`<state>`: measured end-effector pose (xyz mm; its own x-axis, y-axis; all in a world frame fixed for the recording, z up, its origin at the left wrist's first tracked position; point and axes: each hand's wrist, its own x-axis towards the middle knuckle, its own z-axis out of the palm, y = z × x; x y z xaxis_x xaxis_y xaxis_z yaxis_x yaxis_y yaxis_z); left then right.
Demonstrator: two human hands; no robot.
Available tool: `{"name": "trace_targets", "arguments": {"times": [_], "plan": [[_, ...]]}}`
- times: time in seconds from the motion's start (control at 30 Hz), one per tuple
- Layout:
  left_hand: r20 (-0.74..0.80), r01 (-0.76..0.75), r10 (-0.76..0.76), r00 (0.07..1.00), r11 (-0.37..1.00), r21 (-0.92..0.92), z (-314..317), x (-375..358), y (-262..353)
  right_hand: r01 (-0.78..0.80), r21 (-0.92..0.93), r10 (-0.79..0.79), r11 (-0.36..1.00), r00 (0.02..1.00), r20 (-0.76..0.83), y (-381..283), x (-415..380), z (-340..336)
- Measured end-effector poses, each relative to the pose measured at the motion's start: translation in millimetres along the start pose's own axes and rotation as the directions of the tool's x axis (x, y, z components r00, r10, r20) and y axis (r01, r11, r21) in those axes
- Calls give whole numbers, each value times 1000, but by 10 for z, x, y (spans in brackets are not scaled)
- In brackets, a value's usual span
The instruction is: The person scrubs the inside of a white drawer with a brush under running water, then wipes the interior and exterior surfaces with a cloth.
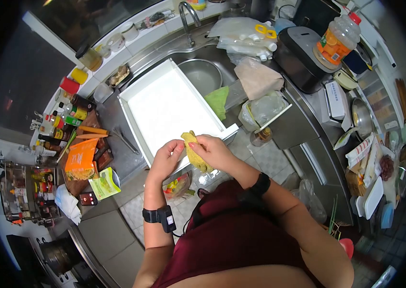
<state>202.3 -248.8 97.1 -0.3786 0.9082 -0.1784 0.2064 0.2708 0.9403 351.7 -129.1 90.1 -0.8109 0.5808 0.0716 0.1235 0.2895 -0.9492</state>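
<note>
A crumpled yellow cloth hangs between my hands, over the near edge of a white drawer. My right hand is closed on it, with the thumb pressed on the front. Curled fingers of my left hand meet the cloth's left edge in a pinch; part of that grip is hidden. The white drawer lies tilted across the counter and sink, its open side up. Beyond its right wall rests a green cloth.
A metal basin sits in the sink under the faucet. To the left are an orange packet, carrots and several bottles. At right stand a rice cooker, a bin and a glass bottle.
</note>
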Motion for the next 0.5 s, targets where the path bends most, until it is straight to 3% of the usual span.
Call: {"name": "trace_targets", "arguments": {"times": [0.13, 0.2, 0.27, 0.37, 0.4, 0.43, 0.47, 0.5], "plan": [[54, -139, 159, 986, 953, -268, 198, 91, 184, -62, 378, 75, 924, 997, -19, -102, -136, -264], [146, -137, 223, 964, 884, -447, 402, 122, 393, 85, 521, -33, 849, 994, -108, -94, -181, -400], [250, -87, 223, 942, 883, -461, 632, 193, 540, 154, 600, -56, 785, 982, -179, -124, -275, -608], [344, -53, 189, 920, 928, -370, 1052, 368, 762, 65, 488, 25, 870, 984, -175, -9, -437, -967], [361, -56, 166, 918, 954, -295, 1170, 433, 752, -42, 389, 119, 920, 977, -177, -9, -514, -1101], [373, -64, 143, 917, 974, -216, 1284, 504, 728, 18, 210, 41, 978, 961, -272, 23, -584, -1214], [299, -254, 261, 918, 965, -64, 1415, 604, 650, 56, 18, -46, 998, 938, -344, 57, -642, -1315], [265, -332, 289, 920, 934, 133, 1538, 678, 663, 76, -181, -143, 981, 909, -391, 93, -695, -1420]]}}
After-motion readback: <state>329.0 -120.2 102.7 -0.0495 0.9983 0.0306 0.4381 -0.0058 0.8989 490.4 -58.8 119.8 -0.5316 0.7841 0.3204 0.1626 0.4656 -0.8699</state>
